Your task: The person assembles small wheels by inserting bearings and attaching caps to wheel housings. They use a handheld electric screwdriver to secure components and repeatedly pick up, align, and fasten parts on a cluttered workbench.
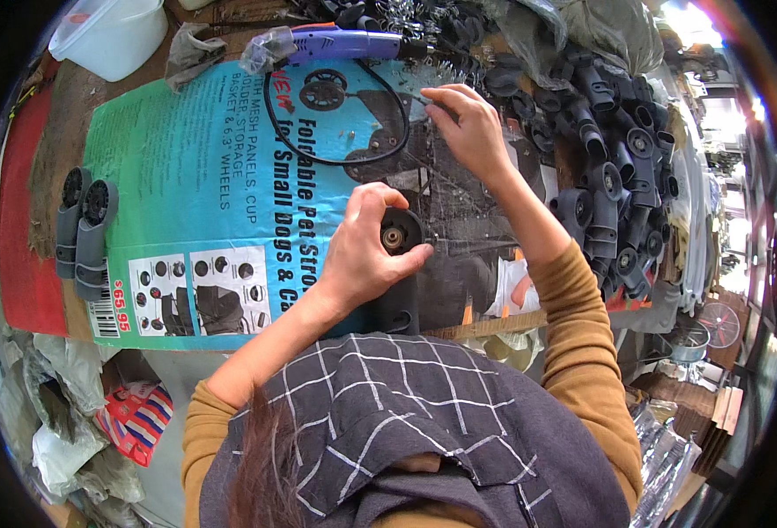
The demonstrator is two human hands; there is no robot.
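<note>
My left hand (pixel 364 251) is wrapped round a black plastic fitting (pixel 410 227), its thumb and fingers on either side of a round end. A brass-coloured ring shows in the middle of that end, and the lower part of the fitting reaches down toward my apron. Farther up and to the right, my right hand (pixel 469 123) has thumb and forefinger brought together at the edge of a scatter of small metal springs or screws (pixel 445 75). Whatever lies between those fingertips is too small to make out. Beneath both hands is a flattened printed carton (pixel 177 132), mostly blue-green.
A purple power screwdriver (pixel 344 44) lies at the far side, its black cord (pixel 406 132) looped over the carton. Many similar black fittings are heaped (pixel 613 176) on the right. Two grey fittings (pixel 93 233) stand at the left, below a white tub (pixel 111 40).
</note>
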